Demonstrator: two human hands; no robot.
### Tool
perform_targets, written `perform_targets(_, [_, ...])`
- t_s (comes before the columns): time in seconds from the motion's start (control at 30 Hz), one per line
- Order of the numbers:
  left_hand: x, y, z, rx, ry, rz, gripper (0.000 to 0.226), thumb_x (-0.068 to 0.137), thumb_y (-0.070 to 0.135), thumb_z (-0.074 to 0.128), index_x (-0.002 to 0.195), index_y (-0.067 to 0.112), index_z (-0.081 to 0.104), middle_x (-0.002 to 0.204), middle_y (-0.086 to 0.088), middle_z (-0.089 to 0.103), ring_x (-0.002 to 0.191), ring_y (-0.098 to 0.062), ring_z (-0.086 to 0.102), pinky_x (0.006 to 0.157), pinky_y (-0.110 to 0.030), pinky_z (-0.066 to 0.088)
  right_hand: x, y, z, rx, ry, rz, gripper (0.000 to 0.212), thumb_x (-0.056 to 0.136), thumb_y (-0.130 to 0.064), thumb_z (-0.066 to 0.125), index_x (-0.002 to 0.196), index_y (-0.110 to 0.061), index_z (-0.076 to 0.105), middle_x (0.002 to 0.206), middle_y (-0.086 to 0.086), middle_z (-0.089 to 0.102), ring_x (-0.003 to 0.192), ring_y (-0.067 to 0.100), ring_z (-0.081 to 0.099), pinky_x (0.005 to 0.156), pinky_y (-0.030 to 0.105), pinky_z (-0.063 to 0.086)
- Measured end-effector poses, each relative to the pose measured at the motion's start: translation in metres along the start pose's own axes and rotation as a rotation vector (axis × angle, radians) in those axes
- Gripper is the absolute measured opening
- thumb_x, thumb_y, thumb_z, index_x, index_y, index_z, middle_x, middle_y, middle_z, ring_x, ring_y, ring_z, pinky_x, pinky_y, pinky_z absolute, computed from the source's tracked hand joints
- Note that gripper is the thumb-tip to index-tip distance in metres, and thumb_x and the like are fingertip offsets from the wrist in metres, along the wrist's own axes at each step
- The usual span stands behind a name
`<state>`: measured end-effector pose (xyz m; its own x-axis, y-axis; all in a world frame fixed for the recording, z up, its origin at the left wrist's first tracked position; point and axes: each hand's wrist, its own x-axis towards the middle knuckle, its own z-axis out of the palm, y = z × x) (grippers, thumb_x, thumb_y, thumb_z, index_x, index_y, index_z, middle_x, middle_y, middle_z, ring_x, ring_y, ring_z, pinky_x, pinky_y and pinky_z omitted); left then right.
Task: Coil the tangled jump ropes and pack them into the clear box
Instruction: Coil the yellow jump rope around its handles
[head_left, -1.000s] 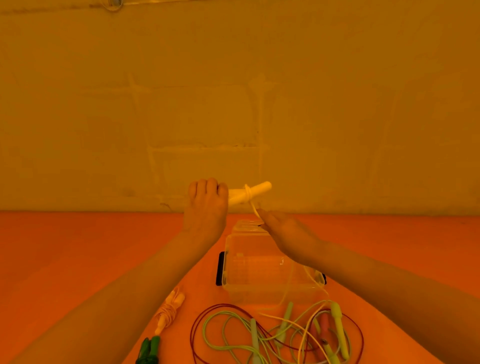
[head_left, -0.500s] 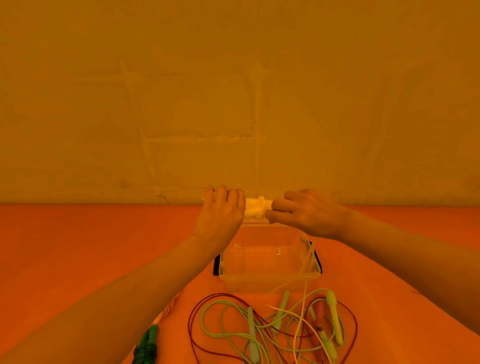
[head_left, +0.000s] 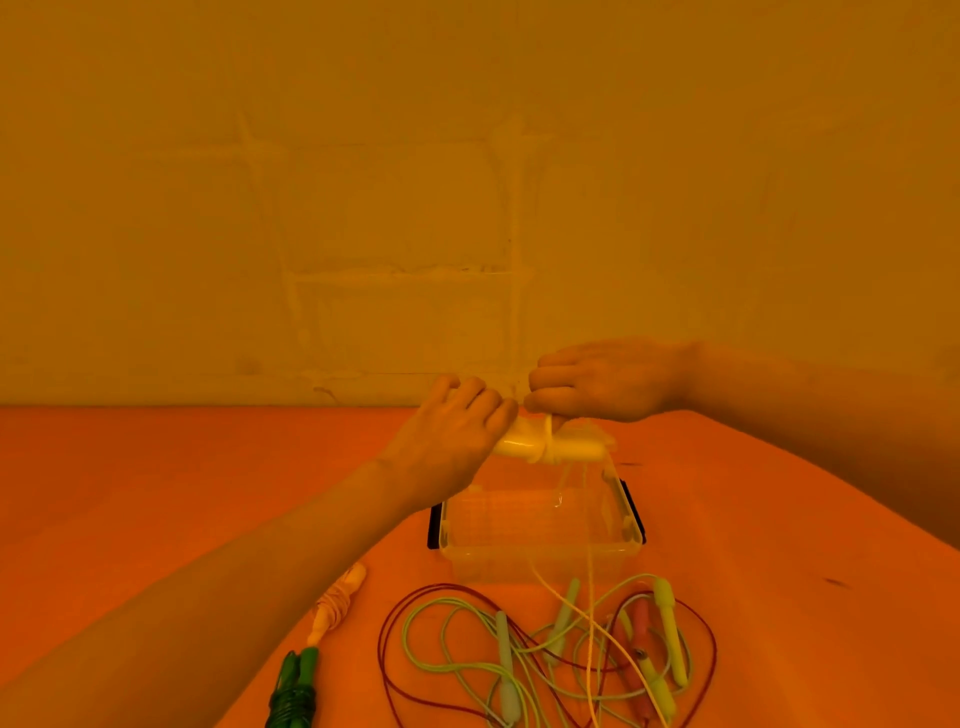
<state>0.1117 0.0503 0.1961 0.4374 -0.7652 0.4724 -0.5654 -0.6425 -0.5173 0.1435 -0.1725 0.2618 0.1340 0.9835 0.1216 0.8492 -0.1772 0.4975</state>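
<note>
My left hand (head_left: 451, 441) grips the pale yellow jump rope handles (head_left: 566, 448), held level above the far rim of the clear box (head_left: 540, 556). A few turns of yellow cord wrap the handles near their middle. My right hand (head_left: 597, 382) is just above and behind the handles, its fingers curled and pinching the cord. Two yellow strands hang from the handles, pass the box and join the tangled ropes (head_left: 545, 654) on the orange table. That tangle holds light green, dark red and yellow cords with several handles.
A coiled orange rope (head_left: 336, 603) and a coiled green rope (head_left: 296, 686) lie left of the tangle, beside my left forearm. The box sits on a dark lid (head_left: 432, 530). A plain wall stands behind the table's far edge.
My right hand has risen from the handles' right end to above and behind them, carrying the cord around. The handles now tilt slightly down to the right. My left hand keeps its grip.
</note>
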Motion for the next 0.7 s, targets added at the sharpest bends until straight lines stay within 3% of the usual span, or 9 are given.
perform_targets(0.1, [-0.003, -0.007, 0.002, -0.047, 0.040, 0.053, 0.041, 0.072, 0.011, 0.051, 0.112, 0.009, 0.044, 0.096, -0.012, 0.063, 0.089, -0.031, 0.058, 0.078, -0.043, 0.045, 0.002, -0.003, 0.000, 0.124, -0.105, 0.077, 0.036, 0.094, -0.028, 0.033, 0.109, -0.009, 0.059, 0.101, 0.011, 0.059, 0.091, 0.028, 0.057, 0.073, 0.032, 0.046])
perform_targets(0.17, [-0.005, -0.011, 0.003, -0.061, 0.073, 0.088, 0.037, 0.076, 0.013, 0.042, 0.113, 0.009, 0.046, 0.099, -0.012, 0.063, 0.094, -0.031, 0.053, 0.082, -0.043, 0.038, 0.003, -0.003, 0.002, 0.167, -0.178, 0.133, 0.032, 0.099, -0.028, 0.038, 0.121, -0.012, 0.054, 0.113, 0.009, 0.055, 0.105, 0.024, 0.050, 0.082, 0.029, 0.036])
perform_targets(0.27, [-0.008, -0.015, 0.004, -0.074, 0.164, 0.131, 0.036, 0.078, 0.012, 0.047, 0.114, 0.007, 0.046, 0.101, -0.014, 0.064, 0.098, -0.029, 0.047, 0.086, -0.043, 0.035, 0.005, -0.004, 0.003, 0.252, -0.187, 0.183, 0.049, 0.095, -0.042, 0.028, 0.126, -0.013, 0.051, 0.118, 0.007, 0.052, 0.106, 0.017, 0.044, 0.080, 0.021, 0.025])
perform_targets(0.33, [-0.010, -0.016, 0.004, -0.081, 0.237, 0.146, 0.036, 0.079, 0.012, 0.052, 0.114, 0.007, 0.047, 0.102, -0.014, 0.065, 0.100, -0.029, 0.047, 0.088, -0.044, 0.035, 0.007, -0.007, 0.002, 0.341, -0.178, 0.255, 0.060, 0.089, -0.049, 0.019, 0.125, -0.013, 0.052, 0.116, 0.006, 0.052, 0.099, 0.012, 0.042, 0.079, 0.022, 0.026])
perform_targets(0.47, [-0.011, -0.014, 0.001, -0.083, 0.326, 0.177, 0.032, 0.084, 0.014, 0.054, 0.115, 0.006, 0.048, 0.102, -0.015, 0.067, 0.102, -0.030, 0.048, 0.090, -0.046, 0.036, 0.000, -0.004, 0.009, 0.524, -0.155, 0.485, 0.045, 0.097, -0.047, 0.031, 0.109, -0.013, 0.057, 0.092, 0.005, 0.058, 0.082, 0.017, 0.051, 0.069, 0.030, 0.036])
perform_targets(0.57, [-0.010, -0.017, -0.001, -0.064, 0.352, 0.137, 0.031, 0.083, 0.014, 0.054, 0.113, 0.006, 0.049, 0.102, -0.016, 0.067, 0.102, -0.030, 0.048, 0.089, -0.047, 0.036, -0.009, -0.005, 0.026, 0.550, -0.126, 0.592, 0.032, 0.097, -0.044, 0.036, 0.091, -0.018, 0.054, 0.068, -0.001, 0.049, 0.063, 0.021, 0.049, 0.057, 0.030, 0.029])
perform_targets(0.7, [-0.010, -0.018, 0.004, -0.213, 0.341, -0.004, 0.035, 0.081, 0.019, 0.055, 0.113, 0.007, 0.047, 0.101, -0.017, 0.065, 0.100, -0.029, 0.048, 0.085, -0.043, 0.036, -0.009, -0.018, 0.043, 0.734, 0.022, 0.739, 0.027, 0.090, -0.044, 0.034, 0.087, -0.022, 0.048, 0.075, 0.008, 0.055, 0.067, 0.021, 0.052, 0.057, 0.030, 0.034])
